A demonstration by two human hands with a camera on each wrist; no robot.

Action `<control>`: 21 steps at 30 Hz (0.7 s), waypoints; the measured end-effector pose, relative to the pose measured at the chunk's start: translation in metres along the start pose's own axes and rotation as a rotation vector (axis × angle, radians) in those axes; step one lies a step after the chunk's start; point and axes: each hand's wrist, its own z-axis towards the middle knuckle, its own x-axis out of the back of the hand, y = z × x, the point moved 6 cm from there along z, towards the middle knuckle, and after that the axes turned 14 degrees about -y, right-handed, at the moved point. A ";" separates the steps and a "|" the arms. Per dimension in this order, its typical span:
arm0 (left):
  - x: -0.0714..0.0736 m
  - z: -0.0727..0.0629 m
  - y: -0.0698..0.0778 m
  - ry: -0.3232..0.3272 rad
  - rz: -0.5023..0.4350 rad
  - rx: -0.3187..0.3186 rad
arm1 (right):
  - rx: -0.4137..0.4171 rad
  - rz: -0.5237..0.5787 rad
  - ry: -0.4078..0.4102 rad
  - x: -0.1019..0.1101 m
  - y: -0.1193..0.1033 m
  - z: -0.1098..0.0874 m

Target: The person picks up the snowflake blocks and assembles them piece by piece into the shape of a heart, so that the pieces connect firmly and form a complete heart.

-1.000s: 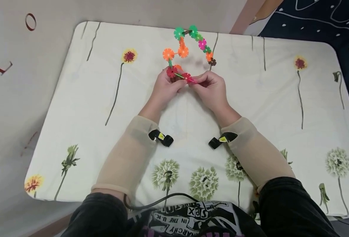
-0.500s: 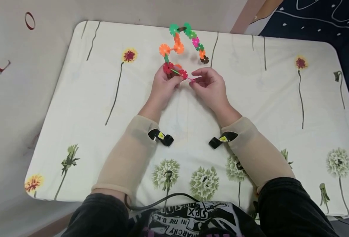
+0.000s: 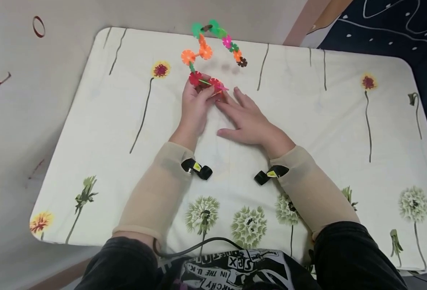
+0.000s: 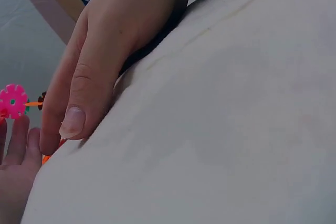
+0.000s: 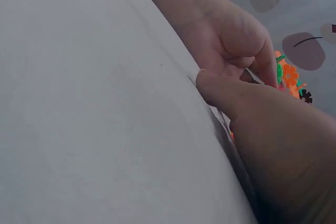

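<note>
A chain of interlocking plastic snowflake discs [image 3: 206, 52] in green, orange, pink, red and brown arches away from my left hand [image 3: 194, 105]. The left thumb and fingers pinch its near end, around a red disc [image 3: 195, 77] and a pink disc [image 4: 13, 102]. An orange edge also shows beside the left thumb. My right hand [image 3: 251, 124] lies low over the cloth, fingers extended and thumb apart. Its fingertips reach the near end of the chain; whether they touch it I cannot tell. In the right wrist view, the left hand hides part of the chain.
A white floral cloth [image 3: 318, 108] covers the table. Behind the far edge rises a pale wall [image 3: 162, 14], with dark patterned fabric [image 3: 380, 32] at the back right. Small black cameras [image 3: 196, 168] sit on both wrists. A black cable [image 3: 213, 239] runs along the near edge.
The right hand has let go of the pink disc and spread its fingers lower over the cloth. The left hand and chain have shifted left and away; the pink disc now sits near the left fingers.
</note>
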 end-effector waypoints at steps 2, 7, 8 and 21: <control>0.002 -0.001 0.001 0.022 -0.018 0.001 | 0.005 -0.003 -0.009 0.000 -0.001 0.001; 0.005 -0.003 0.003 0.049 -0.021 -0.009 | 0.037 -0.001 0.046 0.003 -0.002 0.003; 0.005 -0.003 0.003 0.050 -0.012 -0.010 | 0.041 0.000 0.065 0.004 -0.002 0.003; 0.002 -0.001 0.001 0.066 0.081 0.036 | -0.037 0.021 0.090 0.004 0.005 -0.001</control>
